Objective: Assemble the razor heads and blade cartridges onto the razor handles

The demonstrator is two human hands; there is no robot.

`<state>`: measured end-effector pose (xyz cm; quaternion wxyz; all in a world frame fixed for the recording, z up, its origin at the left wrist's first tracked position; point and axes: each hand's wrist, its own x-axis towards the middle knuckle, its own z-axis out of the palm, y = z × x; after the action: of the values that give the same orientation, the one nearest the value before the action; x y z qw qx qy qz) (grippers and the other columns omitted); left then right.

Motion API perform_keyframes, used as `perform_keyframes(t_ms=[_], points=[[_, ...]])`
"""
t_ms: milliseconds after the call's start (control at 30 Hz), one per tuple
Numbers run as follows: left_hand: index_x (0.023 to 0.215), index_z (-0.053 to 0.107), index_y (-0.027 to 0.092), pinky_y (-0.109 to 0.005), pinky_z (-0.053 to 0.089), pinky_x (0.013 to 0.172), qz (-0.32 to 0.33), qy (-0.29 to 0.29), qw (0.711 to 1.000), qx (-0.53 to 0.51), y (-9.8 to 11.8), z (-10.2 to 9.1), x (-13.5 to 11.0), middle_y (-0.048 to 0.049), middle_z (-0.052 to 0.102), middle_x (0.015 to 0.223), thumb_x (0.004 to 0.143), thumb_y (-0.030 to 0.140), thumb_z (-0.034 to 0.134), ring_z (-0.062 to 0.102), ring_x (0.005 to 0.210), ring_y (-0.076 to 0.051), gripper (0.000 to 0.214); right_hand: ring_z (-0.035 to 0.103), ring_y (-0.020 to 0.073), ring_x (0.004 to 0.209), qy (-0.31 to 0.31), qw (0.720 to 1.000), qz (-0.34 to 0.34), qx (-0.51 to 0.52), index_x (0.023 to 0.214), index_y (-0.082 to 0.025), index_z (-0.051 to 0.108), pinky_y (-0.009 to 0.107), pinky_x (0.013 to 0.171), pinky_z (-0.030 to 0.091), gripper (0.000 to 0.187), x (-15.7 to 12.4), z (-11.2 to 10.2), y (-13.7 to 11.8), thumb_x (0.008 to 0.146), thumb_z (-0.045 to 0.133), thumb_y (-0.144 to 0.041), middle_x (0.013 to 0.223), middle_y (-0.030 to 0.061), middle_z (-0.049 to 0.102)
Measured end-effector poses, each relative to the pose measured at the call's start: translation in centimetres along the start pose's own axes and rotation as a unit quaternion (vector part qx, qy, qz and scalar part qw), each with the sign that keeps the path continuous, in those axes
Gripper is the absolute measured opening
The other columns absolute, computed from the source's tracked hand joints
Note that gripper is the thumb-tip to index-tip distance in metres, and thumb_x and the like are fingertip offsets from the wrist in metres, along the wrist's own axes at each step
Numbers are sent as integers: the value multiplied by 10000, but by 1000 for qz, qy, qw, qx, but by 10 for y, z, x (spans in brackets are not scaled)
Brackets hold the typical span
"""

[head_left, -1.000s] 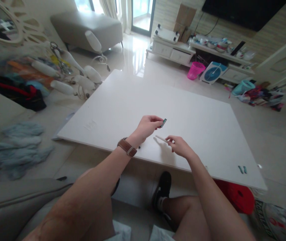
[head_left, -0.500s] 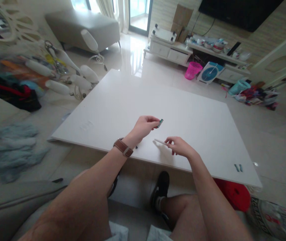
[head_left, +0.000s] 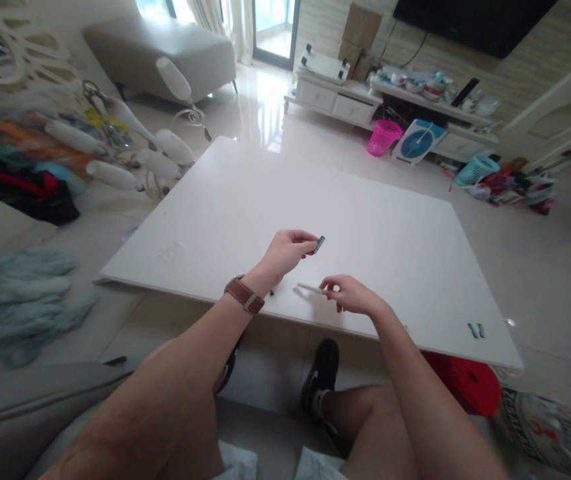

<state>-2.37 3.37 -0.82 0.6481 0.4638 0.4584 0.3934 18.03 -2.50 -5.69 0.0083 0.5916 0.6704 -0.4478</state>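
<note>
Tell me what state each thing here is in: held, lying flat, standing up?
Left hand: closed, pinching the small dark green-edged chip.
Right hand: closed on one end of the thin white stick, which points left.
Large white flat board: lying flat.
Two small teal pegs: lying side by side near the board's right corner.
Pink mesh basket: upright on the floor.
Brown leather watch: strapped on the left wrist.

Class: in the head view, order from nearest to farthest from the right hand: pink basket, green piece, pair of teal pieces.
1. green piece, in the left hand, beside the right hand holding a white stick.
2. pair of teal pieces, on the board, near right corner.
3. pink basket, far floor.
</note>
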Motion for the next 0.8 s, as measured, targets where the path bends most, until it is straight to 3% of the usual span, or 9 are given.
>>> perform_keyframes(t_ms=[100, 200, 233, 300, 367, 433, 600, 700, 800], points=[[789, 733, 154, -276, 439, 691, 5, -1, 1000, 1, -1, -2, 1, -33, 692, 754, 716, 214, 697, 584, 705, -120, 101, 578, 73, 493, 123, 991, 50, -36, 1008, -165, 661, 183, 536, 434, 170, 7, -8, 10, 921, 515, -176, 857, 39, 698], [794, 736, 157, -274, 439, 687, 4, 2, 1000, 2, -2, -1, 1, -34, 695, 756, 712, 215, 695, 585, 703, -120, 108, 563, 92, 484, 125, 988, 86, -31, 947, -143, 653, 196, 501, 417, 149, 11, 1, 7, 930, 517, -201, 779, 54, 689], [796, 736, 156, -273, 439, 688, 4, 1, 1000, 1, -1, 0, 2, -35, 696, 758, 711, 214, 695, 586, 703, -119, 111, 562, 96, 483, 88, 993, 81, -17, 925, -142, 653, 196, 483, 409, 140, 11, 6, 4, 923, 529, -208, 764, 52, 684], [797, 735, 153, -271, 437, 683, 5, -3, 1000, 1, -1, 2, 1, -35, 695, 756, 710, 213, 696, 585, 702, -118, 113, 565, 106, 473, -65, 996, 67, 5, 869, -146, 660, 195, 454, 403, 103, 9, 16, -5, 880, 577, -207, 721, 38, 672], [796, 735, 153, -270, 434, 678, 5, -6, 1000, 2, 0, 3, 1, -35, 694, 753, 713, 215, 695, 583, 702, -118, 111, 569, 121, 449, -215, 974, 68, 3, 820, -149, 666, 206, 441, 412, 70, 5, 22, -11, 830, 621, -203, 664, 22, 649], [792, 736, 153, -272, 435, 679, 4, -4, 1000, 5, 1, 3, -1, -36, 694, 753, 717, 214, 693, 584, 709, -121, 106, 574, 126, 445, -242, 968, 69, -5, 812, -146, 662, 212, 442, 420, 78, 2, 19, -12, 816, 630, -216, 660, 22, 641], [789, 729, 147, -278, 442, 693, 2, 3, 1000, 1, 4, -1, -3, -43, 696, 765, 721, 197, 688, 591, 726, -125, 94, 544, 95, 540, -46, 999, -17, 6, 810, -146, 620, 183, 480, 399, 160, -3, -13, 5, 887, 569, -277, 738, 27, 636], [784, 724, 141, -280, 445, 700, 2, 6, 1000, -3, 6, -2, -3, -46, 696, 765, 727, 187, 687, 593, 725, -124, 82, 549, 100, 543, 76, 997, 24, -12, 823, -147, 607, 193, 495, 409, 161, -6, -30, 27, 917, 533, -256, 746, 27, 631], [784, 723, 140, -279, 445, 696, -2, 8, 1000, -4, 8, -1, -4, -47, 694, 760, 737, 180, 683, 595, 724, -124, 73, 557, 96, 479, 109, 989, 100, -29, 862, -138, 620, 200, 480, 408, 164, -9, -37, 52, 937, 529, -251, 735, 30, 630]])
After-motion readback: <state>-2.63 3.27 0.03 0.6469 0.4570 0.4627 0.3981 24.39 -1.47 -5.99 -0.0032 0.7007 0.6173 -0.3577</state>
